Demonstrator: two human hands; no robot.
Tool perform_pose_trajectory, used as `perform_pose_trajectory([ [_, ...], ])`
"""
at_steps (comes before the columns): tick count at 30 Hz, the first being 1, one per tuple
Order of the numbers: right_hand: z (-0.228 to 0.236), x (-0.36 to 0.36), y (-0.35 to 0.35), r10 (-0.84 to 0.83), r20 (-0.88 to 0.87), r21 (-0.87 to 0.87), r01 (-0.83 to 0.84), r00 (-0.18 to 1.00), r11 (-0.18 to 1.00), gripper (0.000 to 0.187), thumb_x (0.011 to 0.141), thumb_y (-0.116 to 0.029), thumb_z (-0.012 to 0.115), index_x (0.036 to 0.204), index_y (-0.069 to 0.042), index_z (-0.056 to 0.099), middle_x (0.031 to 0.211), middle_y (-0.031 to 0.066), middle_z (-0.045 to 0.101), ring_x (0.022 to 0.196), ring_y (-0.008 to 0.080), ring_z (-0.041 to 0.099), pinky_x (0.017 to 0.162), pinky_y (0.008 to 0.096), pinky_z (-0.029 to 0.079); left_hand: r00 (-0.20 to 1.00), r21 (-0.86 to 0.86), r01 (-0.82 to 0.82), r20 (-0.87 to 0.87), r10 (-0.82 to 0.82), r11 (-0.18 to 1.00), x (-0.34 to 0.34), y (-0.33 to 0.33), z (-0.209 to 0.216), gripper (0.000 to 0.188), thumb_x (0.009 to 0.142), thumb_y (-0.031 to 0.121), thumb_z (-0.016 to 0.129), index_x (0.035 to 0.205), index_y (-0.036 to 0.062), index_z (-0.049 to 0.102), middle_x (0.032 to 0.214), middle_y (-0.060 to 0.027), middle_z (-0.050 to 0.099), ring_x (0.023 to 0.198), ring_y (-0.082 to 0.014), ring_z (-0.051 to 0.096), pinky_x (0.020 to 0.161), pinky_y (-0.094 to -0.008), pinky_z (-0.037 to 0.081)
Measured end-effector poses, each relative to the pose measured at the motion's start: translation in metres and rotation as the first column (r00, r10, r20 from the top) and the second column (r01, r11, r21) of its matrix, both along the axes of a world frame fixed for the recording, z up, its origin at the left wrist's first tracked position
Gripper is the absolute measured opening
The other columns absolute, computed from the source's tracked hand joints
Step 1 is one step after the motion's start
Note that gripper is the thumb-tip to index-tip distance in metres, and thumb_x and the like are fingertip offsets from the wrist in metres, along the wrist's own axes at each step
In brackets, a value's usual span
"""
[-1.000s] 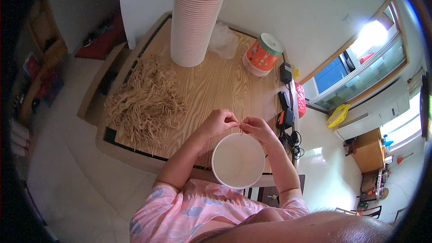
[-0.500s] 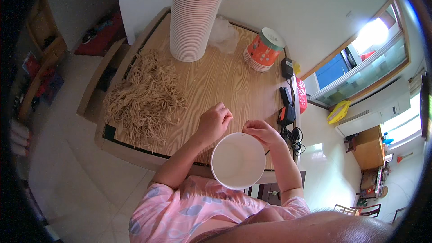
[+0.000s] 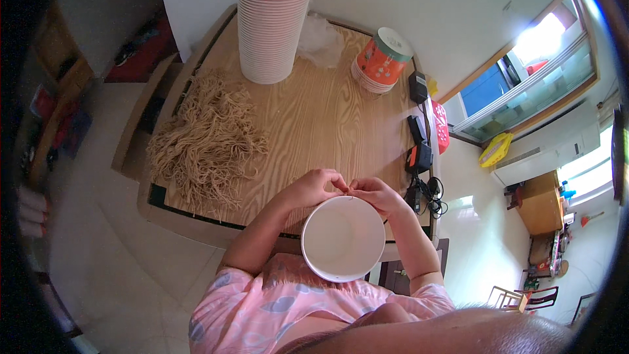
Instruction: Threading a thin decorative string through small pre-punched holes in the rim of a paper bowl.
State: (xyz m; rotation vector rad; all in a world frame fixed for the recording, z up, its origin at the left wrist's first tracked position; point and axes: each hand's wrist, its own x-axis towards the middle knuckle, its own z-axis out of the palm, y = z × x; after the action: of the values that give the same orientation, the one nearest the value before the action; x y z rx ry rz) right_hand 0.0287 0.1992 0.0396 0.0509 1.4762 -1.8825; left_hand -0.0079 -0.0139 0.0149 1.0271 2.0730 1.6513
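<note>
- Nearest, a pink short-sleeved shirt with grey-blue patches [image 3: 282,295] sits just behind the white, round, smooth-walled bucket [image 3: 314,239]. Its mouth faces up toward the head, perhaps so that the rim can be seen and reached from both sides.
- At its far rim, the left hand [image 3: 314,187] and the right hand [image 3: 379,195] meet, thumbs and forefingers closed in a pinch. The hands seem placed there for fine fingertip work (a thin dark line shows at the rim beside them, but what they pinch is too small to tell).
- Beyond the right hand, a loose coil of black cable [image 3: 434,198] and black block-shaped adapters [image 3: 419,157] lie along the right edge of the wood-grained surface [image 3: 314,118], probably to leave the middle free.
- To the left, a tangled heap of thin beige strings [image 3: 206,137] lies near the left hand, likely for easy reach.
- Farther off rises a tall nested stack of white round containers [image 3: 272,26], apparently nested to save room. Beside it lies a crumpled translucent plastic bag [image 3: 321,40].
- At far right, orange-and-green printed tubs [image 3: 381,62] stand upside down, one over another.
</note>
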Motion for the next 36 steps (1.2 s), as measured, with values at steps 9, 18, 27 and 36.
perform_pose_trajectory([
  [9, 0.082, 0.035, -0.024, 0.054, -0.604, 0.357, 0.21, 0.795, 0.91, 0.01, 0.081, -0.008, 0.066, 0.083, 0.0, 0.061, 0.079, 0.0022, 0.061, 0.077, 0.0116, 0.057, 0.068, 0.0256, 0.046, 0.979, 0.171, -0.12, 0.181, 0.088, 0.978, 0.036, -0.006, 0.072, 0.01, 0.075, 0.004, 0.067, 0.082, 0.0027, 0.061, 0.083, -0.007, 0.063, 0.078, -0.0135, 0.061, 0.073, -0.0288, 0.048],
  [18, 0.091, 0.06, -0.024, 0.313, -0.726, 0.485, 0.132, 0.613, 0.865, 0.011, 0.078, -0.009, 0.066, 0.086, -0.002, 0.063, 0.082, 0.008, 0.061, 0.077, 0.0233, 0.058, 0.068, 0.032, 0.046, 0.979, 0.156, 0.002, -0.201, 0.029, 0.988, 0.046, -0.018, 0.069, 0.013, 0.07, 0.003, 0.07, 0.077, 0.0041, 0.059, 0.079, -0.0087, 0.061, 0.077, -0.0254, 0.059, 0.071, -0.0342, 0.047],
  [27, 0.091, 0.064, -0.026, 0.273, -0.654, 0.524, 0.162, 0.706, 0.836, 0.014, 0.077, -0.008, 0.067, 0.088, -0.002, 0.061, 0.086, 0.0099, 0.059, 0.078, 0.023, 0.058, 0.07, 0.0305, 0.046, 0.942, 0.125, -0.175, -0.268, 0.203, 0.977, 0.055, -0.011, 0.067, 0.012, 0.071, 0.009, 0.07, 0.075, 0.0062, 0.06, 0.077, -0.0067, 0.061, 0.08, -0.0248, 0.058, 0.078, -0.0368, 0.041],
  [36, 0.074, 0.085, -0.034, 0.369, -0.875, 0.484, 0.535, 0.315, 0.692, 0.029, 0.064, -0.001, 0.071, 0.088, -0.006, 0.056, 0.081, 0.008, 0.057, 0.075, 0.025, 0.055, 0.067, 0.0349, 0.045, 0.934, 0.03, -0.232, -0.273, 0.231, 0.972, 0.056, -0.008, 0.073, 0.015, 0.069, 0.007, 0.071, 0.073, 0.0048, 0.057, 0.075, -0.0079, 0.056, 0.076, -0.0254, 0.055, 0.071, -0.0357, 0.044],
])
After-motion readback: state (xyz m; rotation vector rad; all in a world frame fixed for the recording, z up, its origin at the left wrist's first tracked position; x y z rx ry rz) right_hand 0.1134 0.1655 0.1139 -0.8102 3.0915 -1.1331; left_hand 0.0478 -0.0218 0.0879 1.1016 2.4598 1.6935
